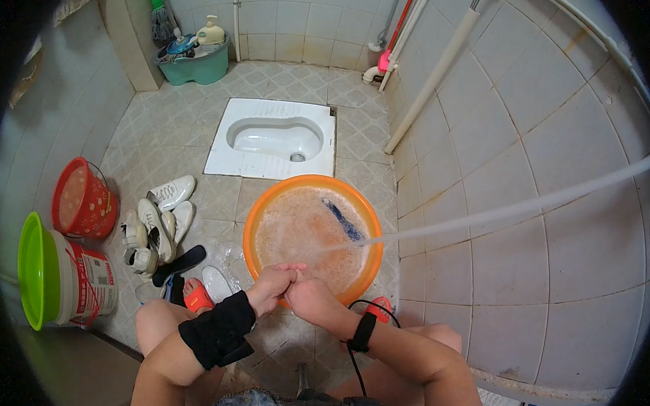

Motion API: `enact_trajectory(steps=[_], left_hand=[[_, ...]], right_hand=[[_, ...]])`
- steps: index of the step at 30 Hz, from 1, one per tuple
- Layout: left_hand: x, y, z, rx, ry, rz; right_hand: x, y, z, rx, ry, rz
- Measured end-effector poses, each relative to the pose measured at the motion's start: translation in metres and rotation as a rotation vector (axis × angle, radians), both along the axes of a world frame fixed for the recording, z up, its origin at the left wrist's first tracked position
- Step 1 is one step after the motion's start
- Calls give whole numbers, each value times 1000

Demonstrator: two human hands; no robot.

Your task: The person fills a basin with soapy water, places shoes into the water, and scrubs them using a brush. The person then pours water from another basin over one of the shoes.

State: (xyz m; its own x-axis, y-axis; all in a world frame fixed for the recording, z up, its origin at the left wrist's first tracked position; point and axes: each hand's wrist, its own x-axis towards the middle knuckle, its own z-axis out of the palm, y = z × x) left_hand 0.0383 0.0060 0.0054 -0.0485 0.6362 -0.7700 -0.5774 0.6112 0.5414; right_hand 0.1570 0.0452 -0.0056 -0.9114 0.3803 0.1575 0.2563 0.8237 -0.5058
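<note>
My left hand (272, 286) and my right hand (311, 297) press together over the near rim of an orange basin (377, 231). Both hands have bent fingers, and whatever lies between them is hidden. Foamy water (288, 223) fills the basin. A dark blue, long object (344, 220), perhaps a brush, floats near its right side. From the right, a pale stream of water (513, 210) shoots into the basin just beyond my hands. A black cuff (218, 330) wraps my left forearm, and a black band (363, 332) with a cable sits on my right wrist.
White shoes (171, 193) and a black insole (180, 265) lie left of the basin. A red bucket (86, 200) and a white bucket with a green basin (30, 270) stand farther left. Beyond is a squat toilet (221, 162); a tiled wall (511, 262) rises close on the right.
</note>
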Motion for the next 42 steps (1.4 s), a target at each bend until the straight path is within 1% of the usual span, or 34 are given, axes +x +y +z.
enact_trajectory(steps=[9,11,20,24,27,29,36,38,39,42], left_hand=[[0,0,-3,11,-7,0],[0,-1,-4,20,-12,-1],[0,-1,-5,25,-14,-11],[-1,-1,-10,39,-22,-8],[1,-1,-6,35,-14,-5],[3,-1,-2,34,-9,6],[4,1,0,30,-7,23],[4,1,2,23,-11,29],[4,2,3,16,-15,36],[2,2,-1,14,-31,32]], right_hand=[[0,0,-2,-12,-13,-5],[0,0,-3,11,-74,11],[1,-1,-18,29,-45,1],[1,-1,-11,19,-70,2],[1,-1,-8,35,-30,4],[1,-1,-5,58,-88,4],[0,1,-2,52,-75,-43],[-1,1,0,49,-176,-70],[-1,2,2,49,-176,-70],[-1,3,5,10,-240,-6]])
